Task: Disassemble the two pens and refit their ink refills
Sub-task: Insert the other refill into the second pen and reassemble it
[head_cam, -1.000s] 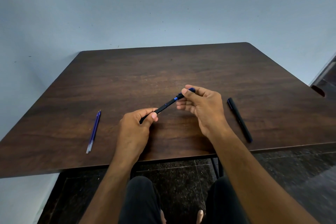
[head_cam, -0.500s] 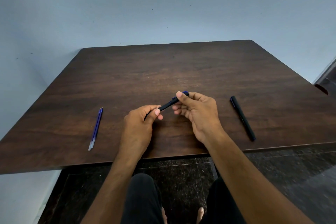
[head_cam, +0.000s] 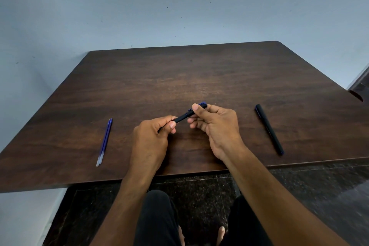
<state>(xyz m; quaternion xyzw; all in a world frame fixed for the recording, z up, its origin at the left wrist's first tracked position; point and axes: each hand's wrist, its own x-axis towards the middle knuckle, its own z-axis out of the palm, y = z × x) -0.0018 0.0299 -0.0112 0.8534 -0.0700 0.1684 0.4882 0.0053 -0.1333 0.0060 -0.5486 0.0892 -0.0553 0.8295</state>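
— Holding anything, those hands?

— Both hold one black pen (head_cam: 184,116), lifted just above the dark wooden table (head_cam: 199,78) near its front edge. The left hand (head_cam: 151,138) has its fingers curled round the lower end, thumb and forefinger pinching the barrel. The right hand (head_cam: 216,126) pinches the upper end, thumb on top, the other fingers bent beneath it.

— How does the pen lie?

— Slanted, rising from the left hand up and to the right. A blue band shows partway along it, and a bit of blue peeks out past the right thumb.

— And the second pen?

— A black capped pen (head_cam: 269,129) lies flat on the table to the right of the right hand, apart from it, slanting toward the front edge.

— Refills?

— Two blue ink refills (head_cam: 104,142) lie side by side, touching, on the table well to the left of the left hand, tips pointing away from the person.

— Anything else?

— A pale blue-grey wall (head_cam: 179,6) behind the table, dark speckled floor tiles (head_cam: 199,191) below it, and the person's knees in black trousers (head_cam: 157,217).
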